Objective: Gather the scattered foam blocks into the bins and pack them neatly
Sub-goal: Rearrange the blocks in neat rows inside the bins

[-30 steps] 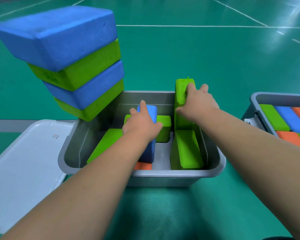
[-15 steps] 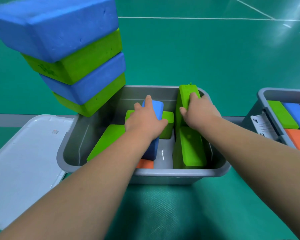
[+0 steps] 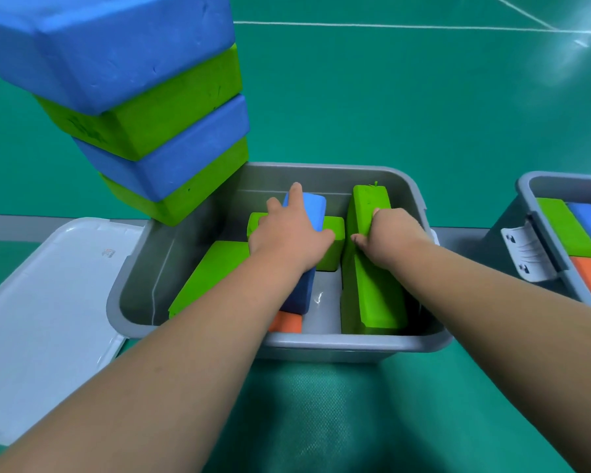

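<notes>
A grey bin (image 3: pixel 321 346) sits on the green floor in front of me with several foam blocks inside. My left hand (image 3: pixel 289 233) grips the top of a blue block (image 3: pixel 309 208) standing on end in the bin's middle. My right hand (image 3: pixel 389 238) grips a green block (image 3: pixel 369 203) set on edge along the right wall, with another green block (image 3: pixel 376 302) just in front of it. A green block (image 3: pixel 212 274) leans at the left, one more (image 3: pixel 333 249) lies behind the blue one, and an orange block (image 3: pixel 287 322) lies on the bottom.
A tilted stack of blue and green blocks (image 3: pixel 133 97) towers at the bin's far left corner. A white lid (image 3: pixel 48 285) lies flat to the left. A second grey bin (image 3: pixel 526 189) at the right holds neatly packed green, blue and orange blocks.
My right hand has slid down with the tall green block, which now sits lower in the bin. My left hand has stayed on the blue block. The view has shifted closer.
</notes>
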`<control>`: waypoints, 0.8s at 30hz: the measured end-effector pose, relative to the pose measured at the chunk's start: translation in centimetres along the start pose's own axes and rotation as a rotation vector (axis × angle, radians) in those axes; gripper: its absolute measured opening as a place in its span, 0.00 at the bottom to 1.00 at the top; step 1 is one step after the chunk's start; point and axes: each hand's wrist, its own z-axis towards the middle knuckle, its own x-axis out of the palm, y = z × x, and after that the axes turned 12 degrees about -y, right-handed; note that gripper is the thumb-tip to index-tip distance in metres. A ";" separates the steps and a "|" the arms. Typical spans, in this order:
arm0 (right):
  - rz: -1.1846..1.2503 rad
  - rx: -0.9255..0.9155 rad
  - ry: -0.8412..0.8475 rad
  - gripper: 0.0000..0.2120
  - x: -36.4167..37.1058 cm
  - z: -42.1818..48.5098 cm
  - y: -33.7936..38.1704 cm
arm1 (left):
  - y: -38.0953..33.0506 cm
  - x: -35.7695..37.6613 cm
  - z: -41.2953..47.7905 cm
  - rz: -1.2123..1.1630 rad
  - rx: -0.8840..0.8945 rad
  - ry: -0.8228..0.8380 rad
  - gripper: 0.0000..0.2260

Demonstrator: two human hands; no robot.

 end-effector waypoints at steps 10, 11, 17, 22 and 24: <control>-0.098 -0.232 -0.045 0.50 2.2 -2.1 -0.4 | 0.3 0.1 0.2 0.008 0.007 0.015 0.45; -0.108 -0.245 -0.030 0.50 2.2 -1.9 -0.4 | 0.3 0.2 0.3 0.009 0.007 0.015 0.44; -0.187 -0.265 0.058 0.46 1.1 -1.8 -0.6 | 0.4 0.4 0.8 0.004 0.009 0.026 0.45; -0.188 -0.240 0.112 0.44 0.9 -1.3 0.0 | 0.6 0.0 0.9 -0.035 0.011 0.052 0.45; -0.202 -0.261 0.103 0.42 0.8 -1.4 0.2 | 0.7 -0.3 0.8 -0.049 0.011 0.049 0.45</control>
